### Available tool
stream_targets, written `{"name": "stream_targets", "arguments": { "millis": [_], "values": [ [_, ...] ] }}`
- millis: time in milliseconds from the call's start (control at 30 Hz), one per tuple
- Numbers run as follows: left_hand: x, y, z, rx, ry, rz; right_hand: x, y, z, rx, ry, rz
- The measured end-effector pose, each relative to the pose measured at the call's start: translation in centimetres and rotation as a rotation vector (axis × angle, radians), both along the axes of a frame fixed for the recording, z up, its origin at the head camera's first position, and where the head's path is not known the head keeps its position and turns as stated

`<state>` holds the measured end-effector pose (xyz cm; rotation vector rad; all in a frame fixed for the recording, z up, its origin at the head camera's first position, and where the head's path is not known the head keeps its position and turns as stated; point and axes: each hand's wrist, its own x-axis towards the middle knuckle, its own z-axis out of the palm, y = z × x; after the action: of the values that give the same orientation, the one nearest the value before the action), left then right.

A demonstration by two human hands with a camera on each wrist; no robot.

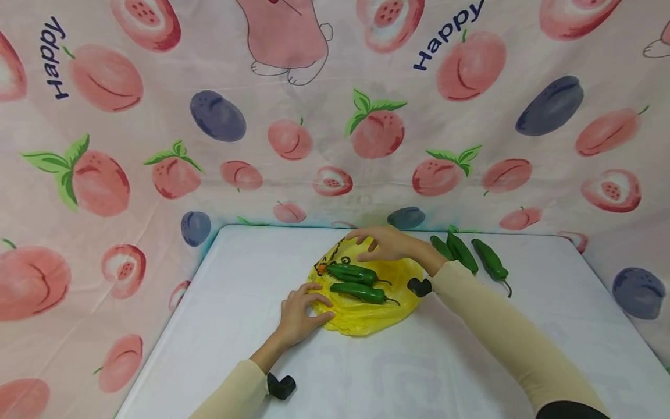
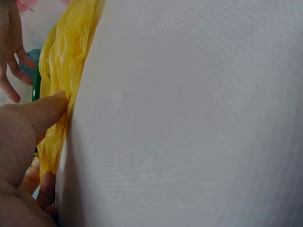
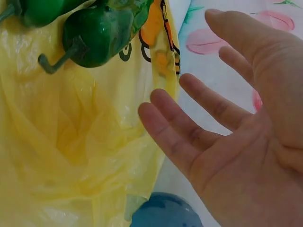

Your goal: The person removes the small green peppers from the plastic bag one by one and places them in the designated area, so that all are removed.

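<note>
A yellow plastic bag (image 1: 361,326) lies flat on the white table, with two green chili peppers on it, one farther back (image 1: 352,273) and one nearer (image 1: 361,292). At the bag's left edge is my left hand (image 1: 302,314), fingers spread; its thumb (image 2: 45,111) touches the crumpled edge in the left wrist view. My right hand (image 1: 384,243) hovers by the bag's far edge with fingers apart, holding nothing. The right wrist view shows this hand (image 3: 236,137) beside the bag's printed part, close to a pepper (image 3: 97,35).
Three more green chili peppers lie on the table right of the bag: a left one (image 1: 441,247), a middle one (image 1: 463,252) and a right one (image 1: 489,259). The right forearm passes in front of them. A fruit-print cloth (image 1: 335,128) hangs behind the white table (image 1: 366,372).
</note>
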<state>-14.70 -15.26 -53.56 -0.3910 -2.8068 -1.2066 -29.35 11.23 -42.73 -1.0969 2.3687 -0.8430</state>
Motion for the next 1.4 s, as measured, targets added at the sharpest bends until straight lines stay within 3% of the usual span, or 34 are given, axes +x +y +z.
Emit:
{"name": "stream_targets", "arguments": {
  "millis": [267,467,700,1400],
  "values": [
    [0.1,0.1,0.3,0.022,-0.014,-0.007,-0.8,-0.9,-1.0,0.065,-0.086,0.106],
    [0.0,0.1,0.3,0.02,-0.013,-0.008,-1.0,-1.6,-1.4,0.15,-0.136,0.137],
    [-0.1,0.2,0.3,0.011,-0.009,-0.009,-1.2,-2.2,-2.0,0.171,-0.17,0.162],
    [0.0,-0.2,0.2,0.003,-0.017,-0.005,-1.0,-3.1,-2.2,0.274,-0.133,0.161]
  ]
}}
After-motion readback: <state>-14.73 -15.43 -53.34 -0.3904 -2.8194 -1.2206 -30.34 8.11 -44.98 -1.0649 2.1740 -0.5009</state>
